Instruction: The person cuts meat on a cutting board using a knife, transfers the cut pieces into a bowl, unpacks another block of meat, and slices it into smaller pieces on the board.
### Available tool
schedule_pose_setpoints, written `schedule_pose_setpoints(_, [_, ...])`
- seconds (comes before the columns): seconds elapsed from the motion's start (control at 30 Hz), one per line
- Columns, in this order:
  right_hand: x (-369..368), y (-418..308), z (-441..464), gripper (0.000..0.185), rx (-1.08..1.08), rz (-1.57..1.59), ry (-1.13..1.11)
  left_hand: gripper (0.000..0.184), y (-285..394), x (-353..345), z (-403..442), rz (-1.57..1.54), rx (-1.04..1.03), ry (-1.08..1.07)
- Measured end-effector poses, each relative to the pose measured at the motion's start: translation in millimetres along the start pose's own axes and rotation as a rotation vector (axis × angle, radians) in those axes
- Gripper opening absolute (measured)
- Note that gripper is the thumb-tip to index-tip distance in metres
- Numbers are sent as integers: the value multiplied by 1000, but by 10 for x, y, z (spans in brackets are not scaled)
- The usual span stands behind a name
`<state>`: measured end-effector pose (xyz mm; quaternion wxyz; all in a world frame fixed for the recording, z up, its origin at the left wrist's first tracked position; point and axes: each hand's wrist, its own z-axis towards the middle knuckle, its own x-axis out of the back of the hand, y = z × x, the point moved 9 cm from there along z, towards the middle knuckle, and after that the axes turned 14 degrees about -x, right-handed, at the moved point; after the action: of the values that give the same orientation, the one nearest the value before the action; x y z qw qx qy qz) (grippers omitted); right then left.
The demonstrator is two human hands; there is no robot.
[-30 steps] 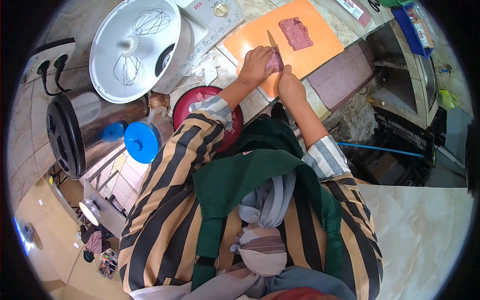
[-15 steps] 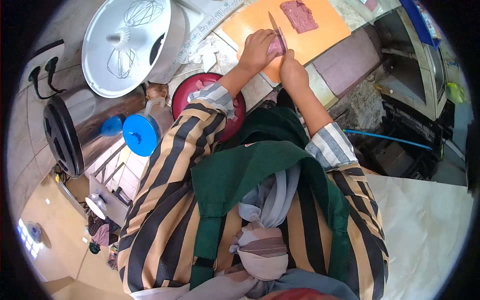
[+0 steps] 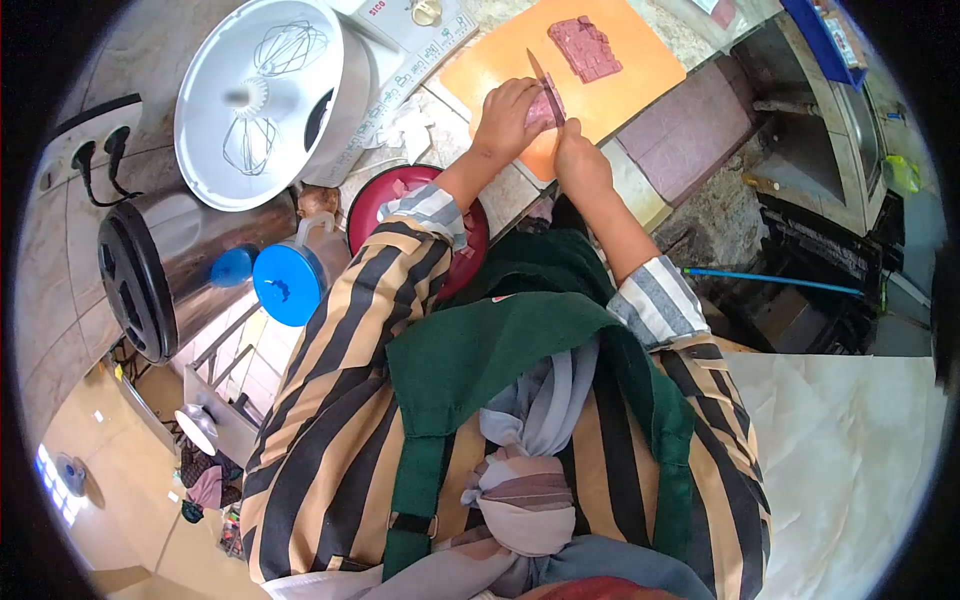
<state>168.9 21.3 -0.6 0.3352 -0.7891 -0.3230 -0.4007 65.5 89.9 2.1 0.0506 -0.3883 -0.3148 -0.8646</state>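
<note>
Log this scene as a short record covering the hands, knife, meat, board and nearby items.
Left hand: holding a meat piece on the board
Right hand: gripping the knife
Knife blade: at the held piece; cut depth cannot be told
Second meat: flat slab, lying apart from the knife
Board: orange cutting board
Nearby: red bowl, partly behind the left forearm; blue-lidded jug; white mixer bowl

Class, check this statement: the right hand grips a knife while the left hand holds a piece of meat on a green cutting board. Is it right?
Not quite: the cutting board is orange, not green, as the head view shows. The rest stands: the right hand grips a knife while the left hand holds a piece of meat on it.
</note>
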Motion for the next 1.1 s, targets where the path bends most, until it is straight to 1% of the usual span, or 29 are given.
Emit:
schedule_pose_setpoints(0.13, [13,52,-165,17,-3,26,-6,56,-11,1,5,20,-3,-4])
schedule_pose_setpoints(0.2, [-69,165,-204,17,-64,-45,-58,54,-16,-10,-4,5,11,-1])
schedule_pose_setpoints(0.3, [-16,171,-161,17,-6,-79,-7,57,4,-1,1,15,13,6])
schedule_pose_setpoints(0.4, [62,191,-49,17,-51,-90,-14,58,0,-3,14,-22,35,-7])
schedule_pose_setpoints(0.53, [139,147,7,18,-60,-67,13,59,43,55,38,2,21,22])
schedule_pose_setpoints(0.63, [262,40,-27,20,-34,-24,17,56,33,140,45,-47,37,8])
schedule_pose_setpoints(0.73, [339,-47,-139,22,-9,-17,12,54,24,262,-24,-34,25,46])
schedule_pose_setpoints(0.8, [316,-119,-172,25,18,-34,-9,52,-19,208,-46,-53,22,-42])
schedule_pose_setpoints(1.03, [211,-155,-148,27,28,-42,-28,54,-30,128,-49,-48,32,-65])
schedule_pose_setpoints(1.1, [202,-148,-145,29,13,-67,-45,55,-19,133,-55,-3,12,-35])
